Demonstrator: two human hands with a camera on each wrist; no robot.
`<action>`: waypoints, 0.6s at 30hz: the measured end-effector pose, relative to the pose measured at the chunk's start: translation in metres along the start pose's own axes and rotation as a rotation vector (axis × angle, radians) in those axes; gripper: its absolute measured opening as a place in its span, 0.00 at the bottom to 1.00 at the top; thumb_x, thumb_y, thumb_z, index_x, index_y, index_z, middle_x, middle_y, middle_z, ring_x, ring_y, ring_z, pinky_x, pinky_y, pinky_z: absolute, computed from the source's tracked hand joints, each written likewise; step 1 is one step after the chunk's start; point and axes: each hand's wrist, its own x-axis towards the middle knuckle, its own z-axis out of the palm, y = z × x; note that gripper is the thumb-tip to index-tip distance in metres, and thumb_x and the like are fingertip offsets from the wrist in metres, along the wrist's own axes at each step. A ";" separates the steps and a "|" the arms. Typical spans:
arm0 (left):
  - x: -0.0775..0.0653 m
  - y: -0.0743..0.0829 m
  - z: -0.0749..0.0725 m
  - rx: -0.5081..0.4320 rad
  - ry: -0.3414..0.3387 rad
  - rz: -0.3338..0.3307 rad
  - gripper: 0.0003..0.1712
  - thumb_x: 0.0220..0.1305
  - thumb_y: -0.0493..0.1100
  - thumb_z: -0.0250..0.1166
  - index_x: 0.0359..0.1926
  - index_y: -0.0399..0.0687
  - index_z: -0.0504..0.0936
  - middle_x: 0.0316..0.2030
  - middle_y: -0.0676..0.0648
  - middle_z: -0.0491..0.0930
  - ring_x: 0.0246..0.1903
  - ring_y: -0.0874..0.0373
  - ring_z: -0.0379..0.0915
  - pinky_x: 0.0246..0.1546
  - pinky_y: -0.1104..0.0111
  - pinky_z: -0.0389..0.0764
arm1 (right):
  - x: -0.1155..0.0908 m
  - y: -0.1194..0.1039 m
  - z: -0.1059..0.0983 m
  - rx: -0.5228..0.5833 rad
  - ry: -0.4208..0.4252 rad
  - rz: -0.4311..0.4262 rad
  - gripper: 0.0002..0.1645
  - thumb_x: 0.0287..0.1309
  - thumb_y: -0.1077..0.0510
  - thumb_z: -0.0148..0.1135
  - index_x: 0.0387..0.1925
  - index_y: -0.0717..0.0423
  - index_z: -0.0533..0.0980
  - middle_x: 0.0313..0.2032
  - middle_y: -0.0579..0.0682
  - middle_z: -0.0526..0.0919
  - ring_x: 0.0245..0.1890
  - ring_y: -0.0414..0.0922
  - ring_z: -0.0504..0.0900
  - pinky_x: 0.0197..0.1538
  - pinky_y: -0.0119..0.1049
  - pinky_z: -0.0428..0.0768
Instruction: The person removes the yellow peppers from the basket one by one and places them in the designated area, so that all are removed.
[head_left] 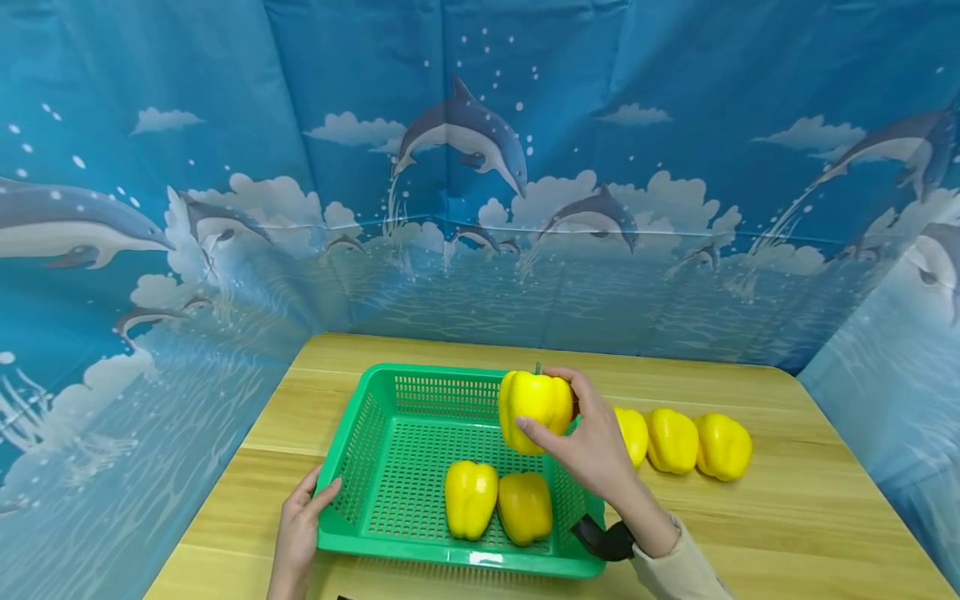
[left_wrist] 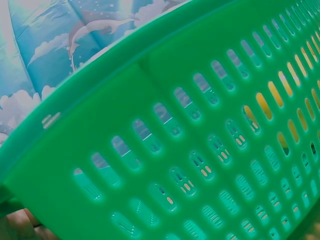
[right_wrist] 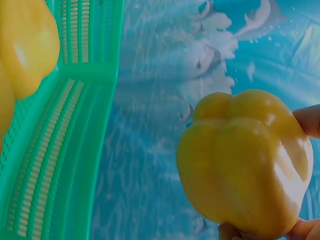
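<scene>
A yellow bell pepper (head_left: 534,410) with a green stem is held upright between the thumb and fingers of my right hand (head_left: 596,446), above the right side of a green plastic basket (head_left: 345,546). The right wrist view shows the same bell pepper (right_wrist: 245,160) gripped from its side, apart from the basket rim. Inside the basket, toward its front right, two yellow bell peppers (head_left: 471,500) stand next to each other. My left hand (head_left: 300,525) grips the basket's left rim, thumb on the inner side. Only a few of its fingers (left_wrist: 22,225) show in the left wrist view.
Several more yellow bell peppers (head_left: 672,442) stand in a row on the wooden table (head_left: 810,533), right of the basket; my right hand partly covers the nearest. A blue dolphin-print curtain (head_left: 465,275) hangs behind the table and along both sides.
</scene>
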 end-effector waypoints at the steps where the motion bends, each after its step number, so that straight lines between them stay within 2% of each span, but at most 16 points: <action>1: 0.000 0.000 0.000 0.005 -0.001 -0.005 0.29 0.70 0.46 0.56 0.65 0.33 0.65 0.58 0.45 0.72 0.52 0.63 0.70 0.50 0.73 0.73 | -0.002 0.002 -0.004 -0.027 0.024 -0.007 0.37 0.49 0.49 0.73 0.59 0.50 0.67 0.48 0.50 0.74 0.33 0.46 0.73 0.31 0.39 0.77; 7: 0.000 0.000 0.000 -0.010 -0.002 -0.028 0.29 0.70 0.46 0.56 0.66 0.35 0.64 0.58 0.45 0.72 0.51 0.61 0.72 0.49 0.70 0.76 | -0.012 0.014 -0.029 -0.094 0.129 0.020 0.37 0.51 0.53 0.72 0.60 0.56 0.66 0.50 0.53 0.72 0.35 0.46 0.70 0.33 0.38 0.74; 14: -0.001 0.001 0.000 -0.038 -0.013 0.030 0.27 0.71 0.43 0.55 0.64 0.30 0.64 0.54 0.48 0.75 0.49 0.60 0.74 0.49 0.68 0.77 | -0.028 0.032 -0.054 -0.137 0.231 0.110 0.40 0.51 0.55 0.72 0.63 0.56 0.63 0.51 0.52 0.71 0.37 0.44 0.66 0.32 0.34 0.71; 18: -0.001 0.000 0.000 -0.046 -0.015 0.034 0.28 0.71 0.43 0.54 0.65 0.30 0.63 0.52 0.53 0.76 0.47 0.59 0.75 0.47 0.67 0.78 | -0.036 0.042 -0.062 -0.151 0.242 0.174 0.42 0.51 0.54 0.72 0.64 0.56 0.61 0.51 0.53 0.70 0.37 0.44 0.64 0.31 0.32 0.69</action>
